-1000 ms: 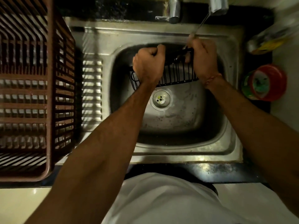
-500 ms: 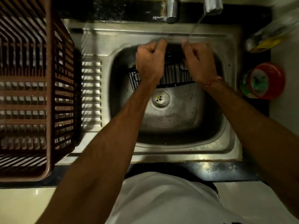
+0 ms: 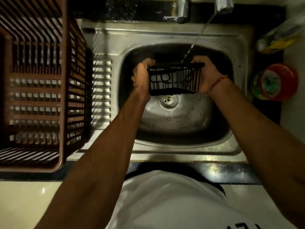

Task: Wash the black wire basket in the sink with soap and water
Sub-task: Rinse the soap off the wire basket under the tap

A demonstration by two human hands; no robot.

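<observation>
1. Drain (image 3: 168,100): just nearer than both hands, in the sink (image 3: 165,37) bowl.
2. Left hand (image 3: 141,76) and right hand (image 3: 208,75): each curled round one end of the black wire basket (image 3: 175,80), held between them above the bowl.
3. Water stream (image 3: 194,42): beyond the right hand, falling onto the basket; rinsing underway, and soaping seemingly remains, since no suds are discernible.

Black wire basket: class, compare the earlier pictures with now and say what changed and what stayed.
The black wire basket has been turned, its open grid now facing the camera; left hand and right hand shifted to its ends. The water stream, steel sink and brown plastic crate stayed.
</observation>
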